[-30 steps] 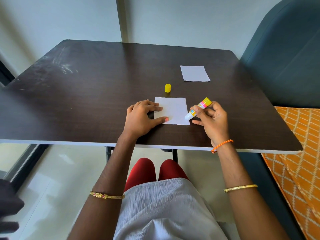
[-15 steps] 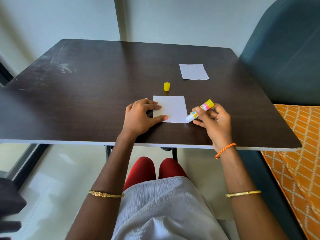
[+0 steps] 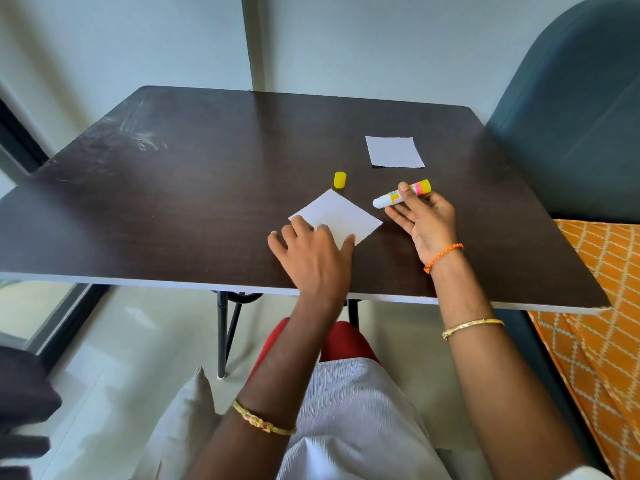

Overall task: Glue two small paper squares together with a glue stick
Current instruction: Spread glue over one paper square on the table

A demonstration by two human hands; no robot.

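Note:
A white paper square (image 3: 337,214) lies on the dark table (image 3: 194,188), turned like a diamond. My left hand (image 3: 313,256) rests flat on its near-left corner, fingers spread and pressing it down. My right hand (image 3: 424,220) hovers just right of the paper and holds the uncapped glue stick (image 3: 401,196) between thumb and fingers, its white tip pointing left, off the paper. The yellow cap (image 3: 339,180) stands just beyond the paper's far corner. A second white paper square (image 3: 394,151) lies flat further back on the right.
A teal chair back (image 3: 571,116) stands close to the table's right side, with an orange patterned cloth (image 3: 602,306) below it. A pale wall runs behind the table. The table's near edge (image 3: 242,289) is above my lap.
The near paper has been rotated from square-on to a diamond under my left hand. My right hand has lifted the glue stick off the paper's edge, up and to the right.

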